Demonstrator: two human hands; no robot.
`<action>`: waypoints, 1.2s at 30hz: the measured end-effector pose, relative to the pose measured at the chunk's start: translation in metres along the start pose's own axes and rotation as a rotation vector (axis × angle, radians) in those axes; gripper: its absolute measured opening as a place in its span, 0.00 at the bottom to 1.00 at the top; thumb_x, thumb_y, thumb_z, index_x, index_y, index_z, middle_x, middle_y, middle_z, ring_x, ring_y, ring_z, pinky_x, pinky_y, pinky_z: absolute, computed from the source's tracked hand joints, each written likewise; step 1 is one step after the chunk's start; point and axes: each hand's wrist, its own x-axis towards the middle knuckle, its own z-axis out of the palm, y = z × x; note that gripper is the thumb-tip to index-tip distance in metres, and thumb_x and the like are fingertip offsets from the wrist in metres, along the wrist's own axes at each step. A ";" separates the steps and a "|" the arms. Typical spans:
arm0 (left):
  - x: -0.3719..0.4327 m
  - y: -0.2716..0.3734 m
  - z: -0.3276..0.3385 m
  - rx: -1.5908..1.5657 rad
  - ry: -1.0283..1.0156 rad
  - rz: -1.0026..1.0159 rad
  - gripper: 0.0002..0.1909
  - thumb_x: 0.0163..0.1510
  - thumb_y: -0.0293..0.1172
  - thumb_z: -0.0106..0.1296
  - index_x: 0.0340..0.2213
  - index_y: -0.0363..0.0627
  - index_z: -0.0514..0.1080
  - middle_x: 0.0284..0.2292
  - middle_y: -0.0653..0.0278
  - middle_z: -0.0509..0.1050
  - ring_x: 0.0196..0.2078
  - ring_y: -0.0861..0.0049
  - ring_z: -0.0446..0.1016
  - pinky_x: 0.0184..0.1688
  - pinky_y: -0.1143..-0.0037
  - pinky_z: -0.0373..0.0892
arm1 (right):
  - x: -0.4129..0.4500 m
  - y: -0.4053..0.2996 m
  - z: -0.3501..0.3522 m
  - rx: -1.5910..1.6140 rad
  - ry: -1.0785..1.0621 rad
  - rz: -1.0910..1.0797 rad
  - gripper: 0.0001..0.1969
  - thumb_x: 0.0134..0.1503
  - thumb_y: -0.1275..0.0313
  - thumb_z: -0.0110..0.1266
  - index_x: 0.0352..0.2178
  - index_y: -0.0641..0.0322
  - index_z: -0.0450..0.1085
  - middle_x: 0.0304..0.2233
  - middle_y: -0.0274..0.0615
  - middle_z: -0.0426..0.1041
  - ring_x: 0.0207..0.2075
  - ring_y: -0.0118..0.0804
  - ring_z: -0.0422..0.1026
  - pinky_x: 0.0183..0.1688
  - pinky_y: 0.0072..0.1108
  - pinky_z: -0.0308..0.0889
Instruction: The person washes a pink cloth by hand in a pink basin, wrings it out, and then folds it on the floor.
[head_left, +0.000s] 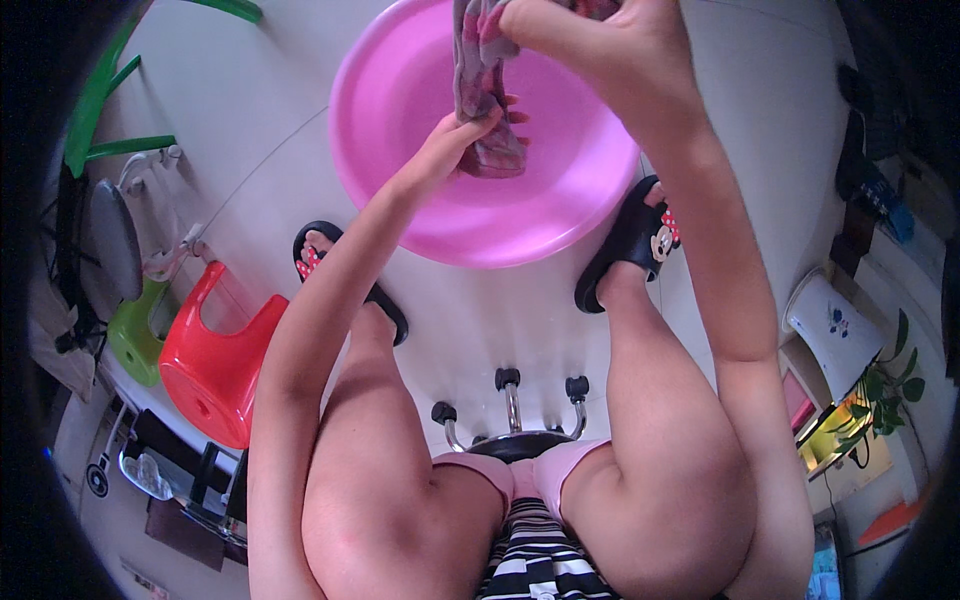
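A wide pink plastic basin (555, 214) stands on the floor between my feet. Over it hangs a grey and pink patterned cloth (495, 154), perhaps a sock or small garment. My left hand (469, 135) grips its lower part, with the fingertips showing past the cloth's right edge. Higher up, at the top edge of the picture, my right hand (592, 30) holds the upper part of the same cloth. The top of the cloth and some of the right fingers are cut off by the frame. The visible inside of the basin is smooth pink plastic.
Black slippers (619, 247) are on my feet beside the basin. At left stand a red plastic stool (217, 360), a green stool (135, 337) and green chair legs (112, 112). A wheeled chair base (514, 405) is beneath me. A white pot (832, 330) and a leafy plant (889, 394) are at right.
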 end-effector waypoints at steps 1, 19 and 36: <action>-0.002 0.000 0.008 -0.002 -0.002 -0.003 0.24 0.55 0.42 0.42 0.48 0.38 0.58 0.43 0.59 0.67 0.44 0.72 0.68 0.47 0.71 0.65 | 0.000 0.001 0.001 -0.045 0.045 0.055 0.13 0.38 0.76 0.51 0.29 0.66 0.63 0.24 0.33 0.65 0.26 0.21 0.64 0.30 0.11 0.62; -0.017 0.013 0.038 -0.317 0.268 -0.162 0.17 0.52 0.43 0.45 0.35 0.41 0.65 0.32 0.62 0.70 0.35 0.75 0.70 0.38 0.75 0.67 | -0.094 0.089 -0.013 -0.752 -0.312 -0.058 0.29 0.41 0.75 0.53 0.49 0.56 0.59 0.38 0.45 0.65 0.37 0.45 0.65 0.41 0.30 0.61; -0.020 0.054 0.014 0.165 -0.197 -0.555 0.17 0.41 0.34 0.49 0.32 0.39 0.61 0.22 0.62 0.67 0.21 0.78 0.67 0.23 0.79 0.66 | -0.025 0.142 -0.014 -0.540 -0.839 -0.067 0.28 0.28 0.76 0.58 0.39 0.53 0.68 0.35 0.43 0.71 0.41 0.46 0.68 0.41 0.30 0.64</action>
